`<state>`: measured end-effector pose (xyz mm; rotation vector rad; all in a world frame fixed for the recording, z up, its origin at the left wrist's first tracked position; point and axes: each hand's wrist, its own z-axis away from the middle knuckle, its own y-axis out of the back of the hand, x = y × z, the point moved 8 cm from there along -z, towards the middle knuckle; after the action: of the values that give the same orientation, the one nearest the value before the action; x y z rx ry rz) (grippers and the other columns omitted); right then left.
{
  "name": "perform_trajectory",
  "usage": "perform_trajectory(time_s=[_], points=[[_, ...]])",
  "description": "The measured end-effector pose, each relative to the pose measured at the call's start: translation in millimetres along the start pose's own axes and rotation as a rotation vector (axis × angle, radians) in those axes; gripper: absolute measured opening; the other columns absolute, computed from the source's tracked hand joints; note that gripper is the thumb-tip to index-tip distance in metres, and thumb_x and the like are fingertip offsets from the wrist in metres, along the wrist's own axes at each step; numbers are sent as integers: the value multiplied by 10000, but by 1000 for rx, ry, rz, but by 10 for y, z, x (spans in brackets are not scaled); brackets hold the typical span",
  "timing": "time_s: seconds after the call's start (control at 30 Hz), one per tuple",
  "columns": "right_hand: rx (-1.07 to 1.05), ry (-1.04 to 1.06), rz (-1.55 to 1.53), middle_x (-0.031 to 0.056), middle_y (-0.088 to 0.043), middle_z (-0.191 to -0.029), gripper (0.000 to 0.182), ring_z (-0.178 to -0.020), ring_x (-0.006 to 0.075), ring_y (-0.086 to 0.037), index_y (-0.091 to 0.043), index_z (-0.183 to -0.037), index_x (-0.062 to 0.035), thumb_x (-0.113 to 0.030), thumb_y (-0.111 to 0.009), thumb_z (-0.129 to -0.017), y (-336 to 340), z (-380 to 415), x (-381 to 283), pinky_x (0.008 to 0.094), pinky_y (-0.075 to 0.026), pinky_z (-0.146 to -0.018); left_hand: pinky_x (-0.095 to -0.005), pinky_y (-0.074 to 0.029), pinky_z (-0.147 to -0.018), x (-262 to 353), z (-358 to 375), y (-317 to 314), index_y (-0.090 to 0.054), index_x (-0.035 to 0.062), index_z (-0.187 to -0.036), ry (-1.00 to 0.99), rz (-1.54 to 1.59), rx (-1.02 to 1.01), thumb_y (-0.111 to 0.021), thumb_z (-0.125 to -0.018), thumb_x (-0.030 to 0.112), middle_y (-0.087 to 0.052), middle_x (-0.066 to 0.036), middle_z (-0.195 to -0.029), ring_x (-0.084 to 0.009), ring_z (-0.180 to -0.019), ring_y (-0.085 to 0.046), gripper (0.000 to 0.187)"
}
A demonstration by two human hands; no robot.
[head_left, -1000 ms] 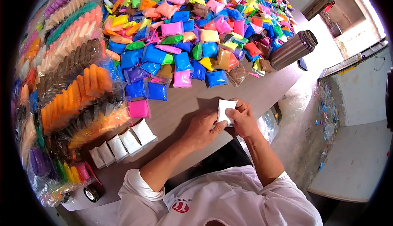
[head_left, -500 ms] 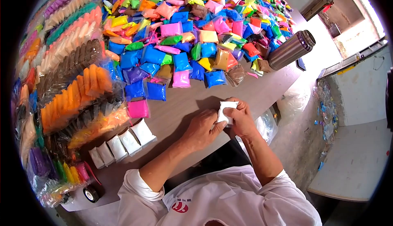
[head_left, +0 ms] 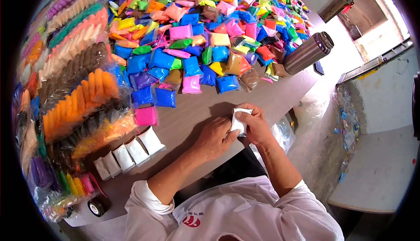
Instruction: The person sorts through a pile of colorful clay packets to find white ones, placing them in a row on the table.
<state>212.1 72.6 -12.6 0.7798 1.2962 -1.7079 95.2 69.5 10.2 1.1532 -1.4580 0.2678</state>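
Close to the table's near edge, both hands grip a small white packet (head_left: 235, 124). My right hand (head_left: 257, 126) is closed around its right side, with the thumb pressed across the front. On the lower left edge, my left hand (head_left: 214, 137) pinches the packet between thumb and curled fingers. To the left, several white packets (head_left: 151, 141) lie side by side in a slanting row on the table (head_left: 192, 114). Just beyond that row lies a bright pink packet (head_left: 146, 116).
A big heap of colourful packets (head_left: 179, 32) covers the table's far side. Bagged rows of packets, some orange (head_left: 81, 105), fill the left. A steel flask (head_left: 308, 54) stands at the right end, near a dark flat object (head_left: 319, 68). A tape roll (head_left: 96, 207) sits lower left.
The view has shifted very slightly. Both hands keep hold of the white packet in nearly the same spot, the packet turned a little under the right thumb.
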Motion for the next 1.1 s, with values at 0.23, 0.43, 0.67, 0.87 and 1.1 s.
perform_trajectory(time_s=[0.23,0.43,0.67,0.87,1.1], points=[[-2,-6,-26,27,-651,-816,130,-678,95,-601,-654,-954,-17,-108,-672,-862,89,41,-3,230,-481,-621,-453,-456,-773,-129,41,-4,-593,5,-1018,179,95,-23,-537,-949,282,-605,-176,-912,-373,-875,-577,291],[-39,-67,259,18,-652,-893,164,-743,80,-576,-641,-993,-21,-149,-653,-891,287,181,28,235,-466,-683,-446,-458,-770,-74,12,-15,-591,-5,-1035,47,32,-5,-543,-942,272,-609,-191,-914,-375,-872,-584,296],[-61,9,253,25,-664,-975,227,-844,97,-616,-626,-1086,9,-103,-643,-889,92,192,-48,255,-499,-769,-451,-455,-770,-16,-18,63,-595,-7,-1017,104,94,-41,-562,-922,237,-606,-197,-918,-375,-894,-578,263],[-75,-22,371,35,-667,-988,256,-866,110,-626,-623,-1106,7,-123,-634,-886,142,234,-32,275,-512,-778,-447,-459,-760,-50,9,9,-601,-7,-974,89,-3,-31,-590,-892,263,-604,-198,-901,-364,-867,-588,283],[149,179,455,15,-677,-925,189,-784,71,-601,-672,-1045,-11,-114,-620,-895,187,84,-354,241,-470,-704,-445,-448,-724,71,58,74,-574,28,-744,-53,-84,130,-605,-872,222,-543,-134,-737,-314,-781,-561,234]])
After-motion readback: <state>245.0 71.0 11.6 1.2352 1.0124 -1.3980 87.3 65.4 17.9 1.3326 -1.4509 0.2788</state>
